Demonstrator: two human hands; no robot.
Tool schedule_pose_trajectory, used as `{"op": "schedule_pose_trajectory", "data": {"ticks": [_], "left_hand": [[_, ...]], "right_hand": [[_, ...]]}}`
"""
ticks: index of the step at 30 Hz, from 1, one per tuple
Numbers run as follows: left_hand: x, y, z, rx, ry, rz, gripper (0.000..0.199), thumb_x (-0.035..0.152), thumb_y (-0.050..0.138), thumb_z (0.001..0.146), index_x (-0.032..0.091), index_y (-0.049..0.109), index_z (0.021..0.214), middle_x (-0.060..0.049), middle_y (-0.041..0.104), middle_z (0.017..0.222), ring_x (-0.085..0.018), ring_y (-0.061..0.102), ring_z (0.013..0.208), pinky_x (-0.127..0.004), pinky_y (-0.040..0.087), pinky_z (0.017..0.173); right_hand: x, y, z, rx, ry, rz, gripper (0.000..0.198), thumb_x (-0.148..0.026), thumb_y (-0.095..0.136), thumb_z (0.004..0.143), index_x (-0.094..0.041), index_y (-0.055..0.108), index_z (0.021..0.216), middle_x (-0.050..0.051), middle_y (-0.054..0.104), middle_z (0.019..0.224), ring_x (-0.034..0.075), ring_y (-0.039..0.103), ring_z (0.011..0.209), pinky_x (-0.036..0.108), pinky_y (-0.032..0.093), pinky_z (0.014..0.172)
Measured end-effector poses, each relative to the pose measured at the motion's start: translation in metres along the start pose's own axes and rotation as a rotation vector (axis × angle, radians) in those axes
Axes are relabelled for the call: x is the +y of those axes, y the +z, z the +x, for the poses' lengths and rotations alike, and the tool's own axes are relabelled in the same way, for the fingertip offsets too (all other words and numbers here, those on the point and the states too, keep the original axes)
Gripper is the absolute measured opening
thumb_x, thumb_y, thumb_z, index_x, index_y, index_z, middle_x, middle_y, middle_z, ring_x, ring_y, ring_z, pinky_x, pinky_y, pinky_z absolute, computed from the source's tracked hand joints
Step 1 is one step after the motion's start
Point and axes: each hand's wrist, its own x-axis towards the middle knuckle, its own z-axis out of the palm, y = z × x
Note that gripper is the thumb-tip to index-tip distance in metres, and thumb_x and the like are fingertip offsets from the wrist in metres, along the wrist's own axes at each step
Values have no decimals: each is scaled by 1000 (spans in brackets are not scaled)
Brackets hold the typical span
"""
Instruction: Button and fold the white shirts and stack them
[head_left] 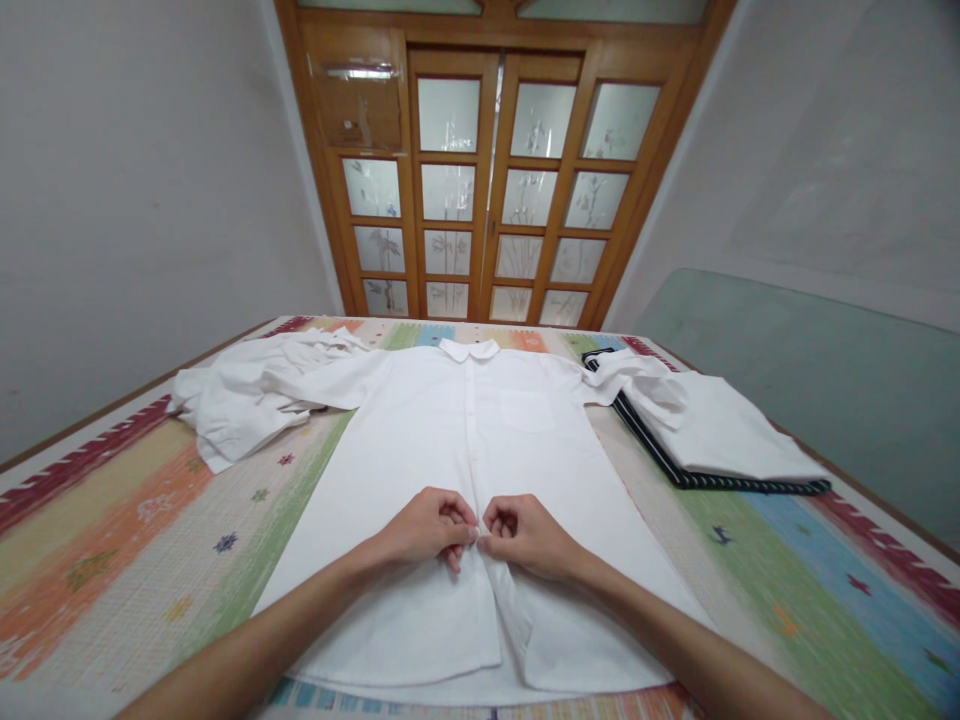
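A white collared shirt [390, 440] lies spread flat, front side up, its collar pointing away from me. My left hand [439, 525] pinches the front placket a little below the shirt's middle. Right beside it, my right hand [525, 535] pinches the other front edge, and the two sets of fingertips nearly touch. Above my hands the placket lies together; below them the two front panels part in a narrow gap. Whatever button sits between the fingertips is too small and covered to make out.
A crumpled white garment [247, 390] lies at the left by one sleeve. On the right, a folded white garment [727, 425] rests on a black striped one [675, 470]. All lie on a colourful patterned cloth [135, 540]. Wooden glass-paned doors [487, 190] stand beyond.
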Motion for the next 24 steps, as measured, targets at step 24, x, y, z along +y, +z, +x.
{"op": "schedule_pose_trajectory", "data": {"ticks": [24], "left_hand": [[-3, 5, -2, 142, 73, 169, 11, 24, 65, 64, 13, 64, 61, 0, 64, 54, -12, 60, 54, -21, 44, 53]], "right_hand": [[-3, -3, -3, -35, -20, 20, 11, -24, 66, 73, -14, 69, 78, -4, 56, 58, 8, 45, 54, 19, 34, 52]]}}
